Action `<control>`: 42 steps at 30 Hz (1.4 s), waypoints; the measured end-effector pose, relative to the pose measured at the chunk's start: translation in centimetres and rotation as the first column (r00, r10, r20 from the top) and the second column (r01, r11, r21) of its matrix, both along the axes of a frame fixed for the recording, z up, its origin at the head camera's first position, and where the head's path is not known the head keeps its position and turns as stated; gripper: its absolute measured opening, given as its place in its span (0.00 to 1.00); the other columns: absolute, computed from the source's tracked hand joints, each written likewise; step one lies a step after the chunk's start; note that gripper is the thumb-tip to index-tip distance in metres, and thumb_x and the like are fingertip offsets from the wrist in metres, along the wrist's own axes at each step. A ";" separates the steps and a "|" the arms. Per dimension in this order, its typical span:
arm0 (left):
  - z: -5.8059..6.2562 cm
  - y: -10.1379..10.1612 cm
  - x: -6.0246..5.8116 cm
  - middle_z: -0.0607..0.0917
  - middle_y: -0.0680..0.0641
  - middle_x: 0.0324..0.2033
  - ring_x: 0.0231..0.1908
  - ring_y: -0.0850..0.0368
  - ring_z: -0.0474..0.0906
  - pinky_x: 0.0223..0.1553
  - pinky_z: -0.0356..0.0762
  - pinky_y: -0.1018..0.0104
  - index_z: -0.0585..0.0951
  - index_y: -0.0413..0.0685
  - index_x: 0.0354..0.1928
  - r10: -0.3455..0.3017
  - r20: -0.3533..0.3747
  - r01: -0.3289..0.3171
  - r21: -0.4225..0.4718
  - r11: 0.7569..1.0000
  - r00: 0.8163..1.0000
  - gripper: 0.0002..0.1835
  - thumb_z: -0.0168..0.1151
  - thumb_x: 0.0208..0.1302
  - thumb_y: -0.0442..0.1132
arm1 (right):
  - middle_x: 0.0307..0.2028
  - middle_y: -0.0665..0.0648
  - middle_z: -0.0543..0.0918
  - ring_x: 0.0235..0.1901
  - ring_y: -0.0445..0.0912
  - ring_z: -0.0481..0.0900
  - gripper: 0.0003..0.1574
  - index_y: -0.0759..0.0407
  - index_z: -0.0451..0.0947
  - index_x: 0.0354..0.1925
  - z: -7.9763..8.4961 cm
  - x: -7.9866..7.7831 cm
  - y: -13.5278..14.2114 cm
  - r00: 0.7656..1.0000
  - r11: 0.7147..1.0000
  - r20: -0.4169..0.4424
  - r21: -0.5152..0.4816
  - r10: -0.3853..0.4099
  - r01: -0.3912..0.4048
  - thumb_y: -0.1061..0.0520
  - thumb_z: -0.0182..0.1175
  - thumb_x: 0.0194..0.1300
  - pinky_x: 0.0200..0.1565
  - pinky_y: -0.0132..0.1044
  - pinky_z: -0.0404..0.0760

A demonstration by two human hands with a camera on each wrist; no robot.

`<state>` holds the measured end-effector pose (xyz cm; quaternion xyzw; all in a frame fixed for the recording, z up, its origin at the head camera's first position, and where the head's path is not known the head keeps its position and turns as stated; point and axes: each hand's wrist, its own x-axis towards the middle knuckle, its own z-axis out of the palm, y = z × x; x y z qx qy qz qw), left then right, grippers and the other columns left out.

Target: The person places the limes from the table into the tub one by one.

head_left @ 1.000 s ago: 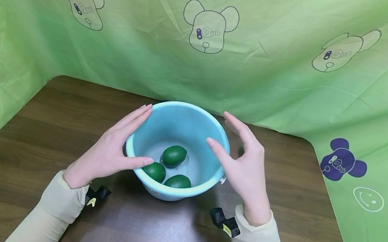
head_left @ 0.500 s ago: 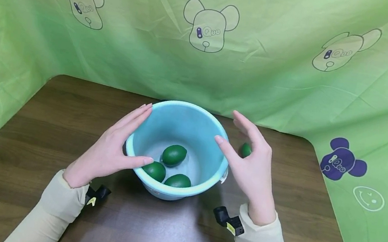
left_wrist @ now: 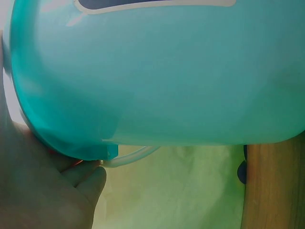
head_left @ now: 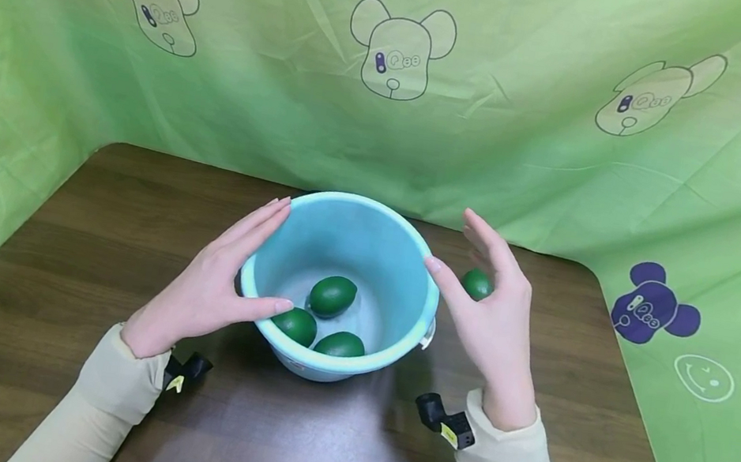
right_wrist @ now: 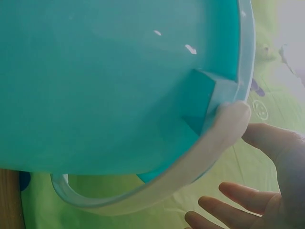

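Observation:
A light blue bucket (head_left: 372, 219) stands upright on the table, with three dark green, lime-shaped fruits (head_left: 333, 296) in it. My left hand (head_left: 202, 298) holds the bucket's left rim, thumb across the near edge and fingers along the outside; in the left wrist view those fingers reach under the rim by the handle mount. On the other side, my right hand (head_left: 490, 321) has its fingers spread and grips nothing. Its thumb tip overlaps the right rim in the head view and lies close to the white handle (right_wrist: 181, 167) in the right wrist view. Another green fruit (head_left: 477, 284) shows behind that hand.
A brown wood-grain table (head_left: 302, 444) carries the bucket. Green printed cloth (head_left: 383, 145) hangs behind it and along both sides. Small black wrist cameras (head_left: 445, 421) sit at both cuffs.
My right hand has moved right, away from the bucket's rim, bringing the fruit behind it into view. My left hand and the bucket have stayed in place.

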<state>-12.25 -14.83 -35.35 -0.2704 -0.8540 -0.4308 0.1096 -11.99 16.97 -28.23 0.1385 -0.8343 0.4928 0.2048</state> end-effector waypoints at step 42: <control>0.3 0.0 0.0 0.52 0.58 0.79 0.77 0.57 0.48 0.67 0.62 0.44 0.55 0.56 0.81 0.000 0.024 0.001 -0.006 1.000 1.000 0.55 0.78 0.57 0.53 | 0.67 0.47 0.75 0.67 0.43 0.69 0.39 0.39 0.72 0.71 -3.1 -3.8 4.3 0.990 0.994 0.096 0.051 -0.104 0.099 0.45 0.71 0.65 0.66 0.46 0.66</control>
